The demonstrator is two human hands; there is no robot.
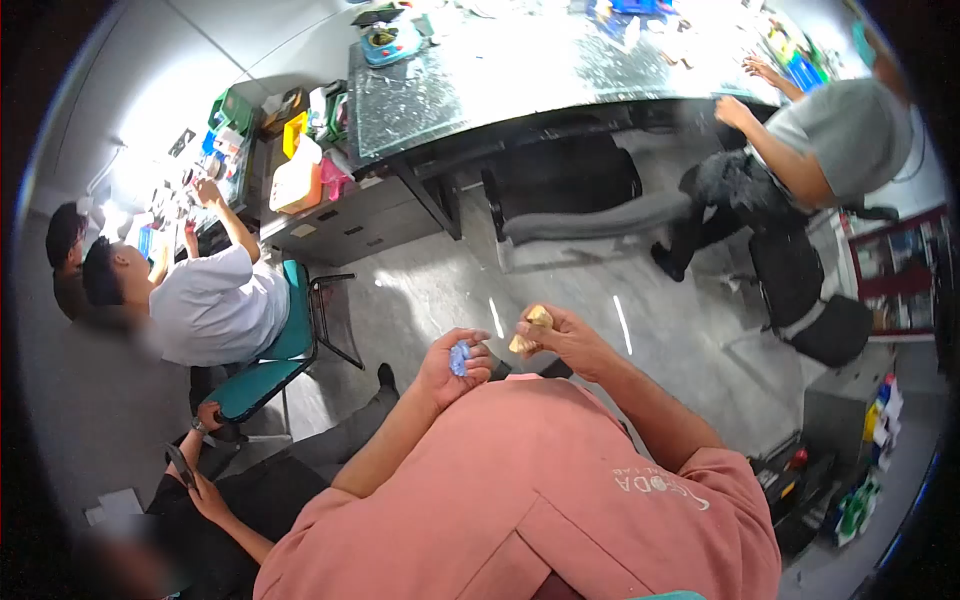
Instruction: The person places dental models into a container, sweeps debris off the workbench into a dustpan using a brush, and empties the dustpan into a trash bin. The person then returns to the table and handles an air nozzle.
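Observation:
My left hand [452, 372] is in front of my chest, palm up, with its fingers curled around a light blue lump [459, 359] that looks like putty. Just to the right, my right hand [565, 340] pinches a pale yellow dental cast [522, 343], which shows tooth-like bumps along its lower part. My fingers cover some of the cast. A small gap separates the two hands, and the cast and the blue lump do not touch.
Ahead stands a dark speckled workbench [420, 110] with a blue device [390, 45] on it. One co-worker [225, 310] sits at a left-hand bench, another person [840, 140] at the right. Beside me someone holds a phone [180, 466]. A black chair [800, 290] stands at right.

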